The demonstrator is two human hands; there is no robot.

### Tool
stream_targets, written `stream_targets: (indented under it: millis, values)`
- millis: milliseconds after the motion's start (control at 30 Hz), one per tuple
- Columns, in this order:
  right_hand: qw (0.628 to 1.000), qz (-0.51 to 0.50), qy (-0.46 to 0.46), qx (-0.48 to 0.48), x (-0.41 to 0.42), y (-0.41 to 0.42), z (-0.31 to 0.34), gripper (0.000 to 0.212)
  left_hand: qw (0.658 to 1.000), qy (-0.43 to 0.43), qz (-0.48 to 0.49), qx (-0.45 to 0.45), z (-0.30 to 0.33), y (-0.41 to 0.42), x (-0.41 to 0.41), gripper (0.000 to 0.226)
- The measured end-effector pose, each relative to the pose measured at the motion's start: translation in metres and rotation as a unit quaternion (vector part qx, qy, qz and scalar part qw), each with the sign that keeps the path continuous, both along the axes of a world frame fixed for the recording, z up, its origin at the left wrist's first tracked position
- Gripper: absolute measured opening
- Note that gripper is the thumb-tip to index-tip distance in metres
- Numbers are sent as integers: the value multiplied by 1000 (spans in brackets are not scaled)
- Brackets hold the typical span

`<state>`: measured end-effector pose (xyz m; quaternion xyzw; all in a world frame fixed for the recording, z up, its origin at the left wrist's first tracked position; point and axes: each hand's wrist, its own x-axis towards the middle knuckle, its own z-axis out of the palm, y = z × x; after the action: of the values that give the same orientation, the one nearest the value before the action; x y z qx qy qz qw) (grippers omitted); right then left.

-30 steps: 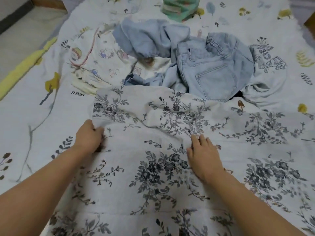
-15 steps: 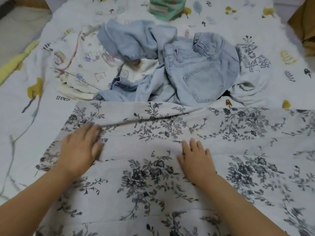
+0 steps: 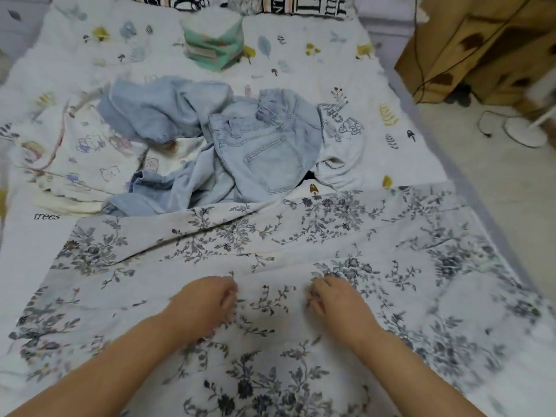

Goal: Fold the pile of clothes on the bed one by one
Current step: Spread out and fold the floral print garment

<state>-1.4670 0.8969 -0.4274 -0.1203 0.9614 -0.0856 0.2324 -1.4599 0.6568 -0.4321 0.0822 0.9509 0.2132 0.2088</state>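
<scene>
Both hands sit close together at six o'clock, the left hand (image 3: pixel 204 302) and right hand (image 3: pixel 337 299) each with fingers curled, pinching a ridge of the floral cloth (image 3: pixel 301 245) that spreads flat across the near bed (image 3: pixel 400 94). The cloth looks thin, light and limp, likely best taken by its edges or corners. At twelve o'clock lie the jeans (image 3: pixel 258 145) and other unfolded clothes.
</scene>
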Motion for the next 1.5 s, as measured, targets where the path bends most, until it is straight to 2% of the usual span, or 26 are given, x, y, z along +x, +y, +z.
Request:
stream_targets:
  millis: [67,267,667,767,833,900,967,1000,1067,1133,1333,1400,1433,1500]
  values:
    - [1000,-19,-8,14,6,29,11,33,1000,-14,-20,13,7,33,1,19]
    - [996,-67,-24,57,17,120,20,31,997,-23,-64,24,16,135,1,19]
    - [994,-9,-15,104,13,281,-14,39,994,-85,-19,67,-30,319,7,24]
    - [992,36,-23,116,12,312,-29,58,994,-85,-19,59,-45,353,9,25]
    - [983,70,-90,143,15,330,-37,75,996,-79,-22,46,-56,369,11,26]
    - [971,113,-120,175,18,342,-42,97,997,-66,-31,33,-67,380,14,25]
    - [965,147,-98,192,23,352,-49,128,997,-55,-47,12,-76,385,17,26]
    - [970,147,-70,182,26,356,-56,133,997,-56,-53,-2,-79,386,17,28]
    - [973,171,17,154,27,362,-72,112,995,-67,-65,-23,-83,386,17,32]
    - [972,172,47,153,24,360,-74,86,994,-77,-73,-35,-80,386,16,34]
    - [988,91,84,91,-14,338,-32,45,973,-198,-122,-3,-46,388,7,74]
    - [990,61,96,86,-32,325,-16,26,977,-182,-115,7,-37,384,5,61]
    - [989,59,114,77,-41,319,-8,20,983,-159,-91,27,-33,379,1,48]
    - [987,66,135,56,-61,310,3,14,984,-154,-32,84,-22,361,-18,35]
